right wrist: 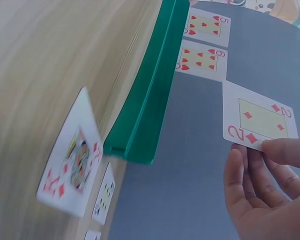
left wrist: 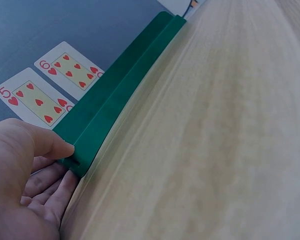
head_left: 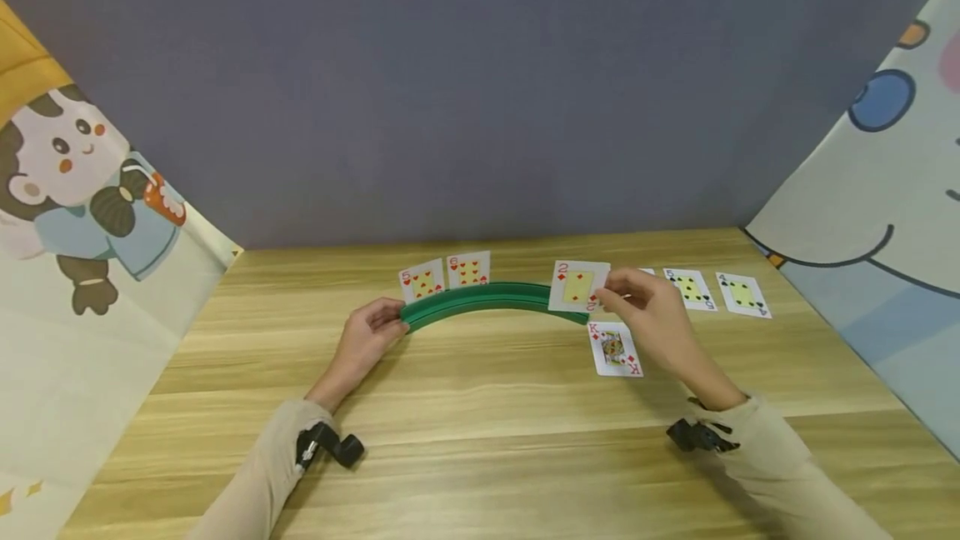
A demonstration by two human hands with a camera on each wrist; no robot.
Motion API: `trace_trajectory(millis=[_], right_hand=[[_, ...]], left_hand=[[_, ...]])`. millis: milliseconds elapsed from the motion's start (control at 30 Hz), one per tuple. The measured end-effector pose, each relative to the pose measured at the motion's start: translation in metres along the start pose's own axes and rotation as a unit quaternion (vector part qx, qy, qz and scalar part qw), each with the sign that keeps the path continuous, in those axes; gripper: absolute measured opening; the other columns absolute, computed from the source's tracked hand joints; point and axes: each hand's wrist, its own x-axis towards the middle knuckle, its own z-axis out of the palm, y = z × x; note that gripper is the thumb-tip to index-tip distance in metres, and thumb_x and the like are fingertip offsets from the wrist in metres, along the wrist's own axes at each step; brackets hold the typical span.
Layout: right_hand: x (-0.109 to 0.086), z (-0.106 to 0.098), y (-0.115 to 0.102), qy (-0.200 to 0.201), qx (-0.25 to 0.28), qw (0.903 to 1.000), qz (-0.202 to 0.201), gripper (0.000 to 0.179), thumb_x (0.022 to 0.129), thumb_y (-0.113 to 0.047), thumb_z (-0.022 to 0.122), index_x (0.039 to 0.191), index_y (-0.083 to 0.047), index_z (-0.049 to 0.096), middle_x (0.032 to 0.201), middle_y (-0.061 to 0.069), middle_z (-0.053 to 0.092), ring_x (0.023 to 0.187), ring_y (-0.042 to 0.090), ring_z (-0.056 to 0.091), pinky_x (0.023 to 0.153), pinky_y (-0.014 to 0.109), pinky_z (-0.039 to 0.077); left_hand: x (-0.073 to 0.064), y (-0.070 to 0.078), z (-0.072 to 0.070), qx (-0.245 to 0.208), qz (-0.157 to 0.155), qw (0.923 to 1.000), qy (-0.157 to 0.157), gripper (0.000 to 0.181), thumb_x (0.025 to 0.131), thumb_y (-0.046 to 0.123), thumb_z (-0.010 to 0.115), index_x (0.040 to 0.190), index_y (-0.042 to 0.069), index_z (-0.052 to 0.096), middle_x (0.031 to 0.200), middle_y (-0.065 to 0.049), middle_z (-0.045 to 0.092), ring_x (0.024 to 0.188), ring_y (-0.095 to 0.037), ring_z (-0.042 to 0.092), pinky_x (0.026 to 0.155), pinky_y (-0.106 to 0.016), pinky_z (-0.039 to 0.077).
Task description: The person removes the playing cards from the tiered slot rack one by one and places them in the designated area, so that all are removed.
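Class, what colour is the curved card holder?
The card holder is green, shown best in the head view.

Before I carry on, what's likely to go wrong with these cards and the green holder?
The right hand pinches the 2 of diamonds near one edge only, so it might twist or slip.
The left hand grips the holder's left end; a jolt there could upset the 5 and 6 of hearts standing in it.
The king lies close to the holder's right end and might get nudged.
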Motion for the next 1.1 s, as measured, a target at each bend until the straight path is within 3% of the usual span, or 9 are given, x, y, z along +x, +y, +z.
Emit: trace_trajectory(millis=[67,233,633,833,1100], right_hand=[[-0.004,-0.005,0.002,0.006,-0.007,1.0,0.002,0.008,0.094,-0.01,0.07,0.098,-0.003,0.07,0.09,0.009,0.07,0.079,0.012,0.067,0.071,0.013,0.054],[-0.014,-0.017,0.006,0.019,-0.02,0.9996,0.007,0.01,0.092,-0.006,0.071,0.1,-0.001,0.071,0.089,0.012,0.072,0.078,0.004,0.066,0.071,0.011,0.053],[-0.018,-0.048,0.021,0.05,0.001,0.9987,0.011,0.01,0.09,0.003,0.07,0.099,0.004,0.07,0.084,0.012,0.07,0.071,0.007,0.066,0.064,0.013,0.055],[-0.015,-0.059,0.033,0.045,-0.009,0.9979,0.047,0.013,0.092,-0.001,0.069,0.102,0.007,0.069,0.085,0.006,0.072,0.071,0.004,0.068,0.065,0.015,0.058],[-0.016,-0.077,0.052,0.025,0.069,0.9914,0.108,0.024,0.094,0.0,0.066,0.109,0.018,0.06,0.085,-0.003,0.071,0.072,0.01,0.07,0.068,0.022,0.061]], left_hand=[[0.0,-0.001,0.0,0.0,0.001,1.0,0.0,0.033,0.09,-0.007,0.065,0.122,-0.014,0.059,0.122,-0.031,0.061,0.116,-0.043,0.059,0.09,-0.016,0.052],[0.007,-0.024,0.001,-0.011,0.008,0.9999,0.007,0.034,0.091,-0.002,0.068,0.123,-0.01,0.061,0.123,-0.027,0.062,0.116,-0.038,0.06,0.09,-0.015,0.052],[0.007,-0.027,0.001,-0.011,0.006,0.9998,0.014,0.033,0.09,-0.002,0.069,0.122,-0.008,0.062,0.121,-0.027,0.064,0.114,-0.037,0.061,0.089,-0.016,0.053],[0.009,-0.028,0.0,0.003,0.011,0.9998,0.015,0.033,0.089,-0.003,0.069,0.121,-0.008,0.063,0.12,-0.025,0.065,0.113,-0.036,0.062,0.089,-0.017,0.054],[0.008,-0.025,0.0,0.0,0.008,0.9999,0.013,0.034,0.089,-0.003,0.069,0.121,-0.009,0.062,0.12,-0.027,0.064,0.114,-0.038,0.061,0.089,-0.016,0.053]])
